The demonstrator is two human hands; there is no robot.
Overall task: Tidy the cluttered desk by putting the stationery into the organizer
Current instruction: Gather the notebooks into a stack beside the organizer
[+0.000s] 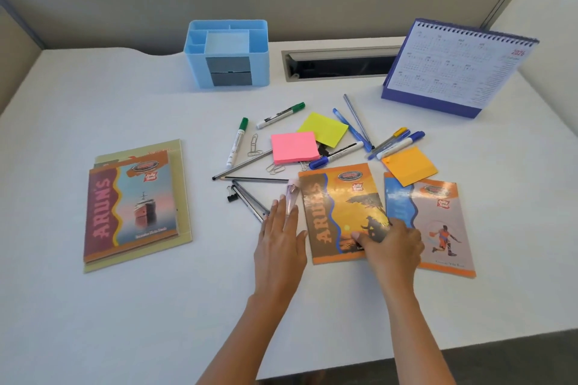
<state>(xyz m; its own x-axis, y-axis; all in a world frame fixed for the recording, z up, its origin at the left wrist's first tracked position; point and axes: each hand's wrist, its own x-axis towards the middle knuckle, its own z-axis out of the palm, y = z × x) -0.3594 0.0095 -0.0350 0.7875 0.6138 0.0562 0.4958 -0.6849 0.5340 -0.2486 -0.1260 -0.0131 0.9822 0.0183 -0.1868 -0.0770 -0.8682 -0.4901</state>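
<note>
A light blue organizer stands at the back of the white desk. Markers, pens, paper clips and pink, yellow and orange sticky pads lie scattered mid-desk. My left hand lies flat with straight fingers beside the orange notebook, its fingertips near a clear pen and some grey pens. My right hand rests on the orange notebook's lower right, fingers curled at its edge where it overlaps the basketball notebook.
Two stacked notebooks lie at the left. A blue desk calendar stands at the back right, beside a cable slot in the desk. A black binder clip lies near the grey pens. A partition wall runs behind the desk.
</note>
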